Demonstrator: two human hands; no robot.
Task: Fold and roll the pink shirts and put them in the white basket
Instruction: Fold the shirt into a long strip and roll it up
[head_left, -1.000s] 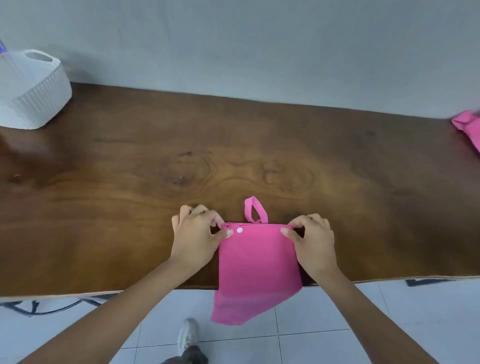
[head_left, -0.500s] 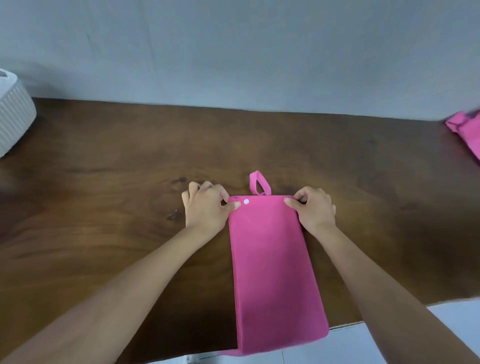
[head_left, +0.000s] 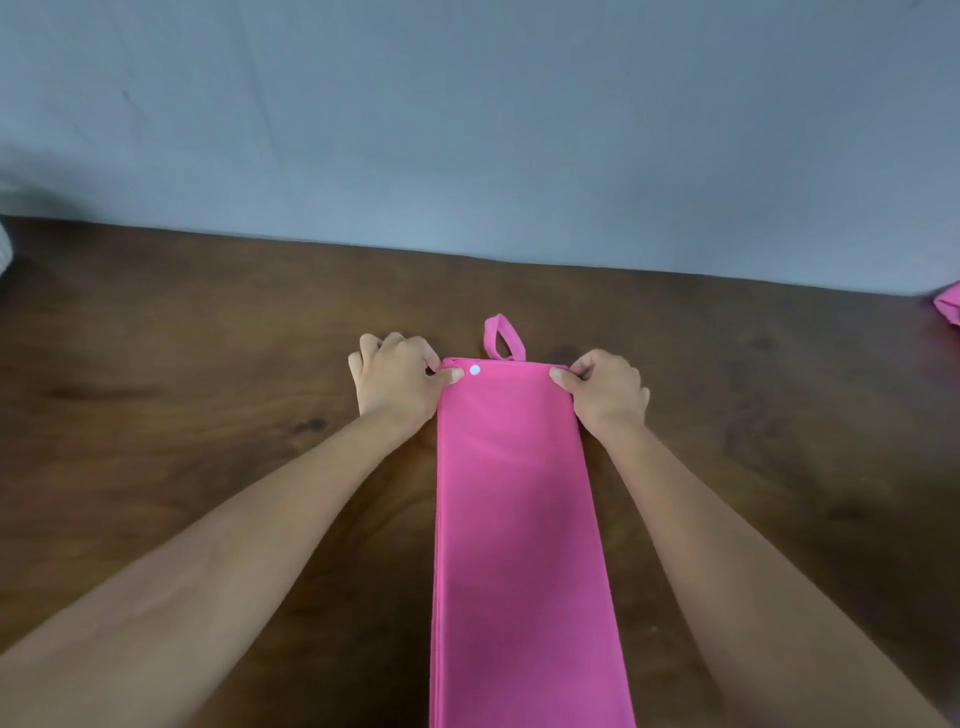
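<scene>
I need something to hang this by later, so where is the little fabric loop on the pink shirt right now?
In the head view the loop sticks out past the far edge of the folded pink shirt, lying on the wooden table between the left hand and right hand.

left hand (head_left: 397, 382) pinches pink shirt (head_left: 519, 519) far-left corner | right hand (head_left: 605, 392) pinches far-right corner | table (head_left: 208, 364)

Dark wooden table (head_left: 208, 364), folded pink shirt (head_left: 519, 519) lying flat on it, another pink cloth (head_left: 948, 309) at far right edge
</scene>
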